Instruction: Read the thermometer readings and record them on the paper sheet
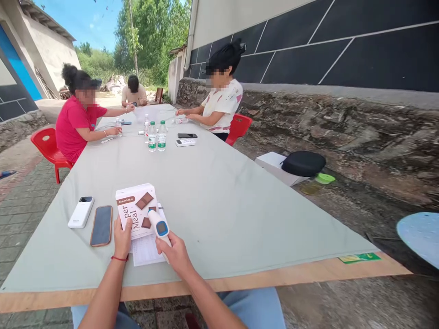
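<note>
My left hand (122,235) grips the lower left edge of a white and brown meal box (128,214) printed with chocolate squares, thumb on its front. In my right hand (176,253) is a white infrared thermometer (162,230) with a blue-rimmed display, its head in front of the box's right side. Whether its tip touches the box I cannot tell. Under both lies a printed paper sheet (147,252), partly hidden. Left of the box, a phone with a brown edge (102,225) lies beside a white power bank (81,212).
Two water bottles with green caps (157,139) stand mid-table, near a dark phone (187,135) and another white power bank (185,143). Several people sit farther along the table (240,219). Right of it, a black case (303,163) rests on a white box (274,167).
</note>
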Demonstrator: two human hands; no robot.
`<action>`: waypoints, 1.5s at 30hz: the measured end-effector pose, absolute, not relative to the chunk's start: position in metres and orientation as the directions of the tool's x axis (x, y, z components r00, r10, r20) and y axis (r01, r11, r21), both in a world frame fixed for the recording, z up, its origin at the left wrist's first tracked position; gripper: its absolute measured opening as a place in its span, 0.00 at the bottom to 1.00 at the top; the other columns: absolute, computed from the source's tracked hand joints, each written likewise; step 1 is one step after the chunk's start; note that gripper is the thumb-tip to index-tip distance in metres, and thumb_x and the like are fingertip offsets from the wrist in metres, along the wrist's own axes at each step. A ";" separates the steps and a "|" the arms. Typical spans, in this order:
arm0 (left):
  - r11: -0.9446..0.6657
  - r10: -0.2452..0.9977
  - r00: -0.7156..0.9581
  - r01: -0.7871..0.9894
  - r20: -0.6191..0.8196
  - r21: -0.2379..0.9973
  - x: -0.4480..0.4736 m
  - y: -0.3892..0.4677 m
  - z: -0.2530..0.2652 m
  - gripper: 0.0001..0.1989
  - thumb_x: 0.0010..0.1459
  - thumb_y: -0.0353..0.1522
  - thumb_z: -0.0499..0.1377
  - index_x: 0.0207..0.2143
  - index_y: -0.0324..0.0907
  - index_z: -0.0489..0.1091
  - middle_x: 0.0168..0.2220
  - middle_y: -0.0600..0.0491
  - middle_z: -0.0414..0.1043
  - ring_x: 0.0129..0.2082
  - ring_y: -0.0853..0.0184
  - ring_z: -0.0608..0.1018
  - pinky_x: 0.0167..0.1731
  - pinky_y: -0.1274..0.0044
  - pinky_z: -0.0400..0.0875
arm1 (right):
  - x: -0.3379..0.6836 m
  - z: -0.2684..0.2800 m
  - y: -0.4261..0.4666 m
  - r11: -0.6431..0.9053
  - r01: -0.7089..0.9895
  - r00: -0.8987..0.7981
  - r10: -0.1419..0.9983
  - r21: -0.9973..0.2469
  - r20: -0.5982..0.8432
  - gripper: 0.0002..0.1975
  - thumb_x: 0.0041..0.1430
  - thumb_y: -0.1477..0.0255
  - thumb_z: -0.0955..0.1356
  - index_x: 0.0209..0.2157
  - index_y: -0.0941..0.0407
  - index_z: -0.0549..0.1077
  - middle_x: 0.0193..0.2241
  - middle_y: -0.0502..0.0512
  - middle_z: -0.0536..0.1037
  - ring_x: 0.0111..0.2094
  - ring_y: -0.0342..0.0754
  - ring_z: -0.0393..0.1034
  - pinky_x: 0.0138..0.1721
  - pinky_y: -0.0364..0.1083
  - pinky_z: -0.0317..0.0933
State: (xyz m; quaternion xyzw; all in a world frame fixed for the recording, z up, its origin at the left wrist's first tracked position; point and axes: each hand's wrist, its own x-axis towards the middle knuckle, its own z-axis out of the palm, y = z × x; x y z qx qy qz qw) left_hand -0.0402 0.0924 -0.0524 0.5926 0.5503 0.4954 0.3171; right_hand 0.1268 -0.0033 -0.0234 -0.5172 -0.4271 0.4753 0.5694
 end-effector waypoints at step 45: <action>-0.121 0.989 -0.057 0.205 0.135 0.971 -0.038 0.086 -0.058 0.30 0.50 0.45 0.63 0.53 0.40 0.68 0.50 0.45 0.72 0.53 0.55 0.72 0.54 0.66 0.65 | 0.122 -0.010 0.017 -0.084 -0.150 0.229 0.966 -0.985 -0.117 0.15 0.48 0.59 0.69 0.31 0.57 0.72 0.17 0.45 0.69 0.21 0.42 0.59 0.25 0.43 0.55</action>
